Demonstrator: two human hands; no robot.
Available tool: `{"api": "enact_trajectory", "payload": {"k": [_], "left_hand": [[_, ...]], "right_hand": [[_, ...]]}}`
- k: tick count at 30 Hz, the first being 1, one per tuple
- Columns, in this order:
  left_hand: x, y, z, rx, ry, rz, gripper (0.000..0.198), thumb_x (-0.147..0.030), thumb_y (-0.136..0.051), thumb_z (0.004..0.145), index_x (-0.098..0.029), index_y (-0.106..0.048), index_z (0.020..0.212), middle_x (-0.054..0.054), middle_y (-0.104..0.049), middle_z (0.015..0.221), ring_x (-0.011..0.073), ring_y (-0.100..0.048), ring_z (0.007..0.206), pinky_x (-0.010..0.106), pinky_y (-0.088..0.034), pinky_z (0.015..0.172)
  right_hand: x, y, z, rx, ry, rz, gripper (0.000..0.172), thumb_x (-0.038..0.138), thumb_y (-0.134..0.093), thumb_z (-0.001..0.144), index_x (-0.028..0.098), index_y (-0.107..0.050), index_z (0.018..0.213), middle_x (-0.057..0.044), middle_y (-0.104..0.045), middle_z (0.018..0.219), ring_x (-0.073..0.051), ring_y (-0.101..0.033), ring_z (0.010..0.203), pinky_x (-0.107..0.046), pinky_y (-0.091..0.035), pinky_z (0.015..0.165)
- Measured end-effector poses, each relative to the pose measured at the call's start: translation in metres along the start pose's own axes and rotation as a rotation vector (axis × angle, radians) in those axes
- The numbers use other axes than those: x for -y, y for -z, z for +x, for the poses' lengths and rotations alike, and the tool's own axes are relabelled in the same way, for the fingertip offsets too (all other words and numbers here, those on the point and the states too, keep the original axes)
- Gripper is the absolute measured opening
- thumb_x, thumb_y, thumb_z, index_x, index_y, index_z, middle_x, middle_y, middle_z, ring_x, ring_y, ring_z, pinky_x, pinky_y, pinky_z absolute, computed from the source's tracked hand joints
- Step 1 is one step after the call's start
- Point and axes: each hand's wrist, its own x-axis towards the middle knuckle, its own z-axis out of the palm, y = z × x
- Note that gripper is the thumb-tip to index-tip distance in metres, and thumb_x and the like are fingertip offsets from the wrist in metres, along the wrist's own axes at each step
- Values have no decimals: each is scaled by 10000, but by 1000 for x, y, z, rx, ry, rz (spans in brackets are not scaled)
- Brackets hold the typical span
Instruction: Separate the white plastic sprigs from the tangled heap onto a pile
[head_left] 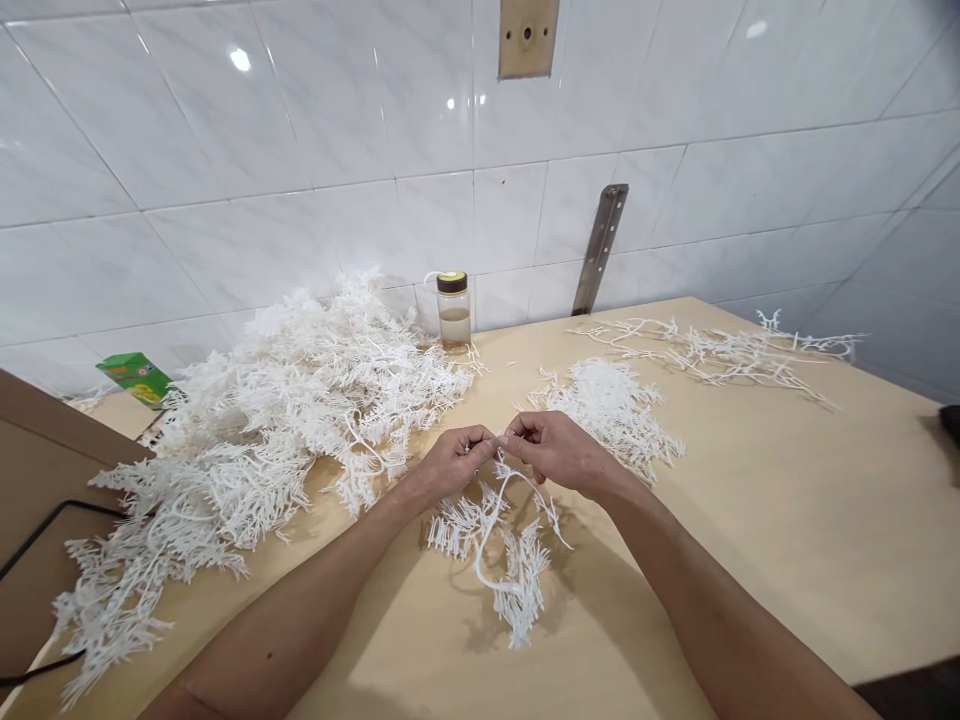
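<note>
Spreading left of the grip, a big heap of white branches (300, 390) seems unworked; the left hand (452, 460) and right hand (559, 452) pinch one branch (526, 580), which trails below them; right of the grip, loose sprigs (616, 408) and, farther off, bare stems (716, 355) look done.

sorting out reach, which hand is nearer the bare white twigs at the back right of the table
Right. The right hand is in front and to the left of the bare twigs; the left hand is farther left.
</note>
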Motion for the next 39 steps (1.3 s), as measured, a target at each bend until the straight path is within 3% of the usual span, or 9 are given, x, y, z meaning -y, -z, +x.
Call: {"api": "enact_trajectory", "payload": {"k": [6, 10, 16, 18, 20, 23, 25, 29, 39], "left_hand": [[4, -1, 2, -26, -24, 86, 319, -436, -519, 882, -162, -575, 729, -23, -465, 637, 107, -405, 598, 238, -323, 557], [10, -1, 6, -118, -25, 212, 293, -387, -510, 876, -169, -548, 684, -25, -472, 617, 117, -412, 613, 246, -310, 572], [7, 0, 3, -38, -7, -19, 384, -522, -546, 873, -165, -533, 734, -40, -406, 641, 89, -352, 580, 228, -298, 538], [6, 0, 1, -7, 17, -81, 413, -561, -564, 858, -167, -520, 741, -48, -373, 634, 76, -319, 552, 219, -268, 501], [5, 1, 0, 8, 35, -119, 433, -585, -580, 844, -169, -515, 743, -51, -367, 624, 71, -316, 536, 213, -249, 478], [6, 1, 1, 14, 55, -164, 439, -598, -599, 828, -170, -525, 758, -59, -350, 600, 65, -302, 509, 207, -227, 454], [7, 2, 2, 15, 66, -191, 446, -605, -610, 817, -172, -524, 761, -69, -326, 590, 58, -272, 493, 202, -214, 445], [8, 1, 2, 9, 94, -203, 469, -623, -620, 800, -175, -502, 731, -72, -322, 583, 55, -257, 485, 201, -202, 439], [9, 0, 5, -51, 104, -190, 458, -597, -649, 775, -172, -499, 694, -68, -344, 563, 61, -273, 495, 213, -194, 460]], "right_hand": [[6, -2, -2, -49, 68, -106, 194, 330, -577, 819, 178, -647, 721, -16, -643, 683, -130, -555, 586, -254, -428, 548], [11, 1, -4, -60, 120, -69, 221, 359, -546, 856, 193, -644, 749, -15, -656, 727, -129, -563, 587, -265, -431, 569], [-7, 13, 4, -459, 6, -187, 153, 291, -577, 810, 183, -651, 890, -59, -690, 858, -167, -603, 664, -309, -469, 650], [-11, 16, 5, -528, 20, -286, 259, 232, -580, 788, 167, -662, 1025, -89, -694, 993, -164, -610, 685, -328, -482, 716], [-10, 16, 4, -438, 64, -299, 307, 246, -581, 806, 178, -670, 1091, -88, -698, 1029, -162, -617, 694, -324, -487, 732], [-5, 11, 0, -193, 150, -223, 251, 336, -591, 847, 223, -712, 1035, -51, -723, 981, -162, -631, 721, -298, -490, 721], [-2, 7, -1, -117, 179, -216, 230, 353, -612, 843, 234, -730, 1000, -33, -731, 906, -160, -628, 705, -286, -483, 693], [1, 0, -1, -97, 157, -251, 192, 341, -606, 856, 231, -750, 921, -3, -705, 713, -150, -597, 624, -265, -440, 605], [4, -7, -1, -136, 203, -379, 174, 249, -559, 905, 206, -725, 873, -10, -735, 803, -146, -630, 698, -271, -432, 676]]}}
